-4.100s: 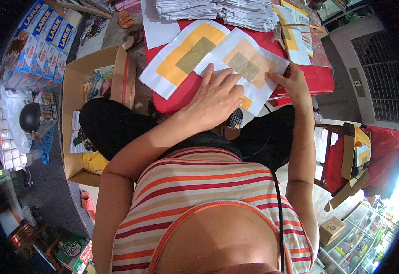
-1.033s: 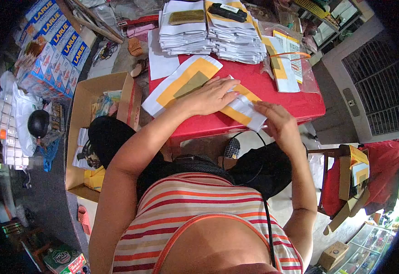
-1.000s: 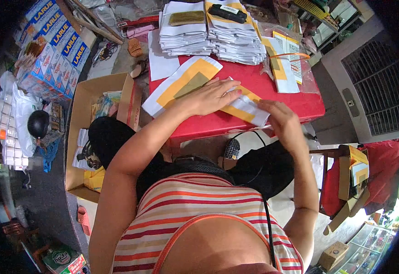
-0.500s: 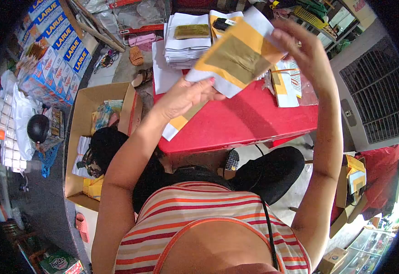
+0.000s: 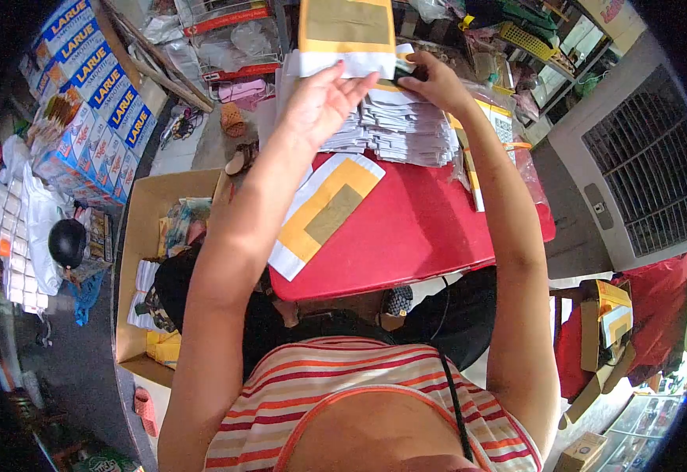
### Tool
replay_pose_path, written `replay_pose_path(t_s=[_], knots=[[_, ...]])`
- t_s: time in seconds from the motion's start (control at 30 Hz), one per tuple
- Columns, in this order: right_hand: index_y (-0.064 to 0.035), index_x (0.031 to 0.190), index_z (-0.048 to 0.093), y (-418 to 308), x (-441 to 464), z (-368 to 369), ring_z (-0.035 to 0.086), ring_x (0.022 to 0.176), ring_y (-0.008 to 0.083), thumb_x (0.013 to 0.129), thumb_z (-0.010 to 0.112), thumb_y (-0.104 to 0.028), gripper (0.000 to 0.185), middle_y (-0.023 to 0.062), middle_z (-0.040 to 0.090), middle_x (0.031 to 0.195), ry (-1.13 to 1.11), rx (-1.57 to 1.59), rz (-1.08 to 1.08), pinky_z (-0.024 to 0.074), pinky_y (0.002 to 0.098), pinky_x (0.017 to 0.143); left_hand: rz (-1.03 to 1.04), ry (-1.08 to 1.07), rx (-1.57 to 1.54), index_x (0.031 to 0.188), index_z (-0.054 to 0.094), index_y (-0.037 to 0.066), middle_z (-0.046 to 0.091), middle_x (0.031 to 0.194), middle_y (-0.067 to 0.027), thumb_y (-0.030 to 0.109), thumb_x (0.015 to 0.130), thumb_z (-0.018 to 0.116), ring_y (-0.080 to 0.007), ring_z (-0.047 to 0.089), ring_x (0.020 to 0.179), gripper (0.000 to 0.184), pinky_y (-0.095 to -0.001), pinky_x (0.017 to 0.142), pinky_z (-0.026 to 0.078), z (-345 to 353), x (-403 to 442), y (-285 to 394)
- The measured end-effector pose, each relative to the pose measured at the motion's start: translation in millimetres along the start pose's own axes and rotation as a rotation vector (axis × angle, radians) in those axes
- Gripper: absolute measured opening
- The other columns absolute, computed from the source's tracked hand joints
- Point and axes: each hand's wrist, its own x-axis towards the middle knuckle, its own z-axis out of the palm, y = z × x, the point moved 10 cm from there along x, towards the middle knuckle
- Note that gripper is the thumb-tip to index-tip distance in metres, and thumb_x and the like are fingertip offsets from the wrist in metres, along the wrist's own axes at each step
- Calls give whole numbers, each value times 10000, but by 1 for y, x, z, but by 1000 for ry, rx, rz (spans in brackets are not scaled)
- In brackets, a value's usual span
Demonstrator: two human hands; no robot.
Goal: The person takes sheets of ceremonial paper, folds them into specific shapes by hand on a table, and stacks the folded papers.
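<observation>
My left hand (image 5: 321, 102) holds a white and yellow envelope (image 5: 348, 39) with an olive-brown rectangle by its lower edge, raised over the far side of the red table (image 5: 430, 228). My right hand (image 5: 431, 80) has its fingers round a dark object (image 5: 400, 72) on the right-hand paper stack (image 5: 410, 130). Most of that object is hidden. Another yellow and white envelope (image 5: 329, 211) lies flat on the table's left part. The raised envelope and my left hand cover much of the left-hand stack.
An open cardboard box (image 5: 140, 228) with packets stands left of the table. Blue LARUE cartons (image 5: 111, 75) are piled at the far left. Bundled envelopes in plastic (image 5: 502, 124) lie at the table's right edge. A grey cooler (image 5: 634, 157) stands to the right.
The envelope went from flat on the table up and away to above the stacks. My right hand let go of it and moved to the dark object on the right stack. The view has shifted.
</observation>
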Motion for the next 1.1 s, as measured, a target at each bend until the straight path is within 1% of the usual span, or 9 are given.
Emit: replay_pose_path(t_s=[0.17, 0.2, 0.33, 0.53, 0.6, 0.67, 0.77, 0.9, 1.1], knots=[[9, 1275, 553, 41, -23, -67, 640, 1121, 381, 833, 757, -464, 679, 246, 656, 1211, 488, 253, 164, 488, 422, 952, -118, 165, -224, 1320, 361, -108, 469, 1338, -340, 35, 1030, 407, -471, 530, 1239, 326, -530, 1078, 496, 11, 28, -66], [13, 1271, 552, 47, -29, -80, 648, 1102, 377, 839, 752, -459, 670, 251, 659, 1197, 564, 266, 203, 492, 422, 941, -180, 108, -323, 1303, 396, -35, 543, 1275, -287, 83, 1034, 397, -421, 600, 1146, 294, -513, 996, 560, -1, 44, -88], [26, 1281, 537, 15, -36, -106, 669, 1050, 347, 848, 755, -447, 678, 241, 676, 1155, 639, 222, 60, 507, 399, 907, -178, 306, -319, 1354, 339, -48, 458, 1349, -311, 133, 1064, 337, -435, 521, 1238, 341, -532, 1045, 512, 2, 39, -119], [-95, 1263, 612, -27, -16, -35, 663, 1083, 380, 843, 747, -447, 565, 194, 696, 1154, 170, 41, -115, 502, 443, 938, -144, 335, -420, 1365, 282, -125, 359, 1432, -342, 154, 1067, 313, -450, 445, 1316, 410, -560, 1119, 423, -3, 35, -129], [-54, 1294, 582, -15, -13, -2, 676, 1015, 269, 880, 746, -343, 531, 186, 683, 1167, -33, -1, -15, 517, 377, 872, -178, 354, -428, 1361, 280, -147, 355, 1439, -341, 151, 1061, 327, -449, 432, 1331, 425, -559, 1136, 401, 2, 23, -124], [-56, 1292, 585, -17, -17, -3, 674, 1034, 309, 875, 748, -356, 539, 204, 681, 1159, 2, -41, -35, 515, 398, 885, -315, 326, -122, 1384, 226, -195, 324, 1470, -347, 131, 1046, 359, -454, 417, 1347, 488, -547, 1168, 358, 16, -15, -113], [-66, 1298, 580, -34, -37, -26, 583, 1146, 373, 856, 758, -370, 565, 201, 637, 1231, 306, -231, -195, 430, 444, 1006, -291, -59, 396, 1340, 476, -88, 510, 1396, -261, 229, 988, 596, -348, 490, 1329, 489, -444, 1099, 433, 33, -71, -63], [-97, 1252, 606, -81, -90, -55, 535, 1110, 392, 847, 753, -345, 497, 168, 612, 1199, 506, -230, -287, 429, 475, 965, 178, -56, 1976, 1330, 518, -41, 548, 1376, -221, 274, 949, 663, -340, 517, 1303, 515, -401, 1079, 415, 20, -148, 22], [-20, 1217, 600, -146, -190, 0, 502, 1259, 370, 917, 692, -275, 405, 193, 576, 1290, 163, -22, -154, 377, 459, 1093, -28, 74, 2035, 1425, 428, -16, 500, 1401, -256, 286, 903, 714, -385, 535, 1252, 667, -428, 1091, 405, -59, -221, 25]])
